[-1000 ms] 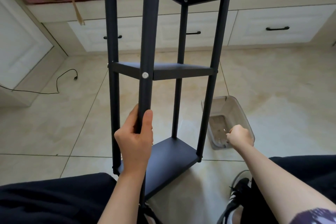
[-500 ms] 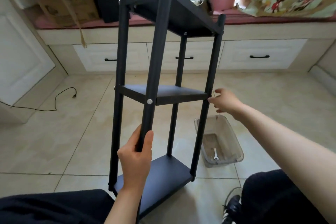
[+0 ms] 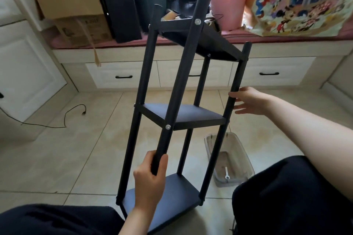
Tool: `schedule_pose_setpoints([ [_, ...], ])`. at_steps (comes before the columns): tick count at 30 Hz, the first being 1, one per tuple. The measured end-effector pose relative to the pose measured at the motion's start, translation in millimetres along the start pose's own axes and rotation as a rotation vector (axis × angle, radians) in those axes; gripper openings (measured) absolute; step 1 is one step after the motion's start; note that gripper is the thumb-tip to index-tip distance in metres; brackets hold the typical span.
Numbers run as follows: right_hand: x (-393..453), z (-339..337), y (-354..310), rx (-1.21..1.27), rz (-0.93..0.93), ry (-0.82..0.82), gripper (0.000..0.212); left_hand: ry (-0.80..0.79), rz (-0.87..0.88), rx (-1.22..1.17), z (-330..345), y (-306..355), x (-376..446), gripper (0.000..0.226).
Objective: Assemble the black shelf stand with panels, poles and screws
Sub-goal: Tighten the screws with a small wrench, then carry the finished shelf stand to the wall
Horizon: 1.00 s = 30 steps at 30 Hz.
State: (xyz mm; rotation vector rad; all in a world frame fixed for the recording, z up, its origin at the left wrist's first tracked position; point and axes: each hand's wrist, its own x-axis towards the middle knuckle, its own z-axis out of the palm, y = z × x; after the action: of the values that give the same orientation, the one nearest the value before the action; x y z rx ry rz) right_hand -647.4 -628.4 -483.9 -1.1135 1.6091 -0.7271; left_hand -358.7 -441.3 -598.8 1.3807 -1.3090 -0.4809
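The black shelf stand (image 3: 181, 116) stands upright on the tiled floor in front of me, with three panels between its poles and silver screw heads (image 3: 167, 127) showing on the near pole. My left hand (image 3: 150, 181) grips the near pole low down, between the middle and bottom panels. My right hand (image 3: 248, 101) reaches to the right pole just above the middle panel, its fingers straight and touching the pole without closing round it.
A clear plastic bin (image 3: 230, 160) with a small wrench (image 3: 226, 172) inside sits on the floor right of the stand. Behind is a low drawer bench (image 3: 267, 73) piled with a cardboard box (image 3: 76, 13), black items and a pink bucket. A black cable (image 3: 65, 118) lies at left.
My right hand rose from the clear bin to the stand's right pole. The camera tilted up, so the top of the stand and the bench now show. The left hand kept its grip.
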Motion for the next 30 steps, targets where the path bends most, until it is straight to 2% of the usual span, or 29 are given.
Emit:
schedule_pose_setpoints([
  [5, 4, 6, -2, 0.04, 0.022, 0.052, 0.037, -0.023, 0.021, 0.038, -10, 10, 1, 0.019],
  [9, 5, 11, -3, 0.061, 0.013, 0.095, 0.029, 0.057, 0.095, 0.061, -19, 40, 28, 0.033],
  [12, 1, 15, -8, 0.084, -0.004, 0.092, 0.027, 0.039, 0.203, 0.131, -21, 66, 63, 0.037],
  [18, -9, 26, -15, 0.11, -0.091, 0.034, 0.037, -0.058, 0.029, 0.281, -38, 81, 141, 0.052],
  [23, -17, 45, -24, 0.112, -0.191, 0.018, 0.039, -0.153, -0.064, 0.271, -71, 68, 178, 0.044],
  [30, -14, 64, -40, 0.066, -0.343, 0.058, 0.034, -0.078, -0.1, 0.289, -81, 36, 187, 0.047],
])
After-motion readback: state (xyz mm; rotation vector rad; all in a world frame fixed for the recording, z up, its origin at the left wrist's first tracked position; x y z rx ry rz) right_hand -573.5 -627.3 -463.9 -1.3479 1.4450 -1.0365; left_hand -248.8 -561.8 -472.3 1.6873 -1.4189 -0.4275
